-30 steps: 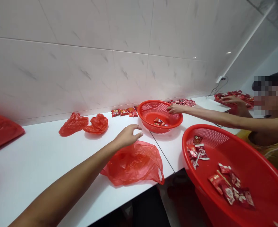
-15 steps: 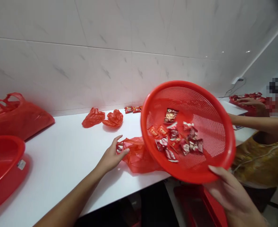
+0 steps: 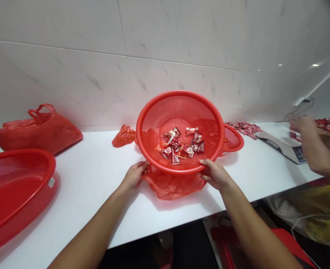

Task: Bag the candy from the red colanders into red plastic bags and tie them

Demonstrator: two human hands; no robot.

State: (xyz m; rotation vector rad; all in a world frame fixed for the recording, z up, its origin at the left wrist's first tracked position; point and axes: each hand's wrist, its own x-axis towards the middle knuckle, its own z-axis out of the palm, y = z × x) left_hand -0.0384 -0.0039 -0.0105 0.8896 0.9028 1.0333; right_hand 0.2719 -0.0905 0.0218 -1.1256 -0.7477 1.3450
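Observation:
A red plastic mesh basket (image 3: 178, 106) is tilted toward me above the white table. Several wrapped candies (image 3: 189, 150) lie together in its lower part. My right hand (image 3: 217, 175) grips the near right of the rim, thumb on top and fingers curled underneath. Below the basket is a thin red plastic bag (image 3: 172, 189), its upper part hidden behind the rim. My left hand (image 3: 133, 175) pinches the bag's left edge, just under the basket. Whether the right fingers also touch the bag, I cannot tell.
At left are a large red basket (image 3: 19, 220) and a full red carrier bag (image 3: 52, 130). Behind stand a crumpled red bag (image 3: 123, 136) and a small red basket (image 3: 233, 137). To the right are candy packets (image 3: 246, 129), a scale (image 3: 279, 145) and a co-worker's arm (image 3: 316, 145).
The basket has moved left and back, from the right side to over the red bag, with my right hand on its rim. My left hand still holds the bag. The view has turned right.

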